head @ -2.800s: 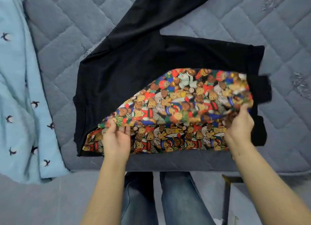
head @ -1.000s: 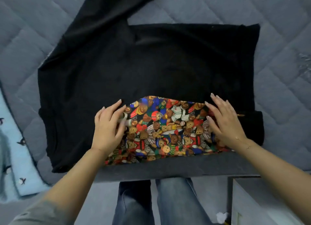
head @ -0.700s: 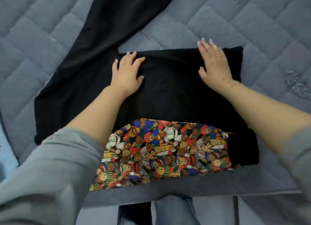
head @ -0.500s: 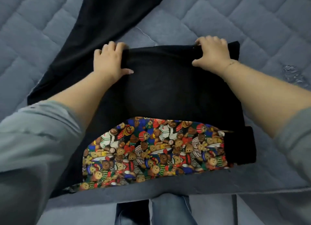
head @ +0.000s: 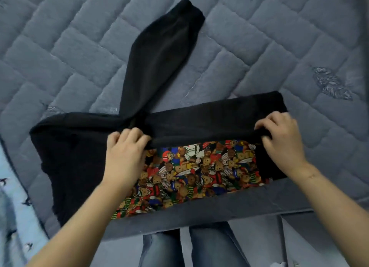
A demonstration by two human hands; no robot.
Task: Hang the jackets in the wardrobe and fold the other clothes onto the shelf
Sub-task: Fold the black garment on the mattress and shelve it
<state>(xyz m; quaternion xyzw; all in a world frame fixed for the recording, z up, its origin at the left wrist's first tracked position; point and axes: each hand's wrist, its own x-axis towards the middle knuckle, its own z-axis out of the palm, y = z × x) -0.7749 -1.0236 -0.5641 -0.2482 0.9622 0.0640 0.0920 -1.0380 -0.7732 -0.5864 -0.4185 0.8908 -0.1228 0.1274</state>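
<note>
We stand at the near edge of the grey quilted mattress (head: 259,47), open quilting toward 12 and 3 o'clock. The black long-sleeved top with a teddy-bear print panel (head: 195,167) lies there, body running 9 to 3, one sleeve pointing toward 1 o'clock. Our left hand (head: 124,157) and right hand (head: 281,143) grip its folded-over black edge, fingers curled. A light blue bird-print cloth (head: 14,216) lies at 8.

Left fingers (head: 127,136) curl under the folded edge of the black long-sleeved top with teddy-bear print (head: 199,123), tips hidden. Left of that top, the pale blue bird-patterned garment (head: 14,203) runs off frame, blurred.
</note>
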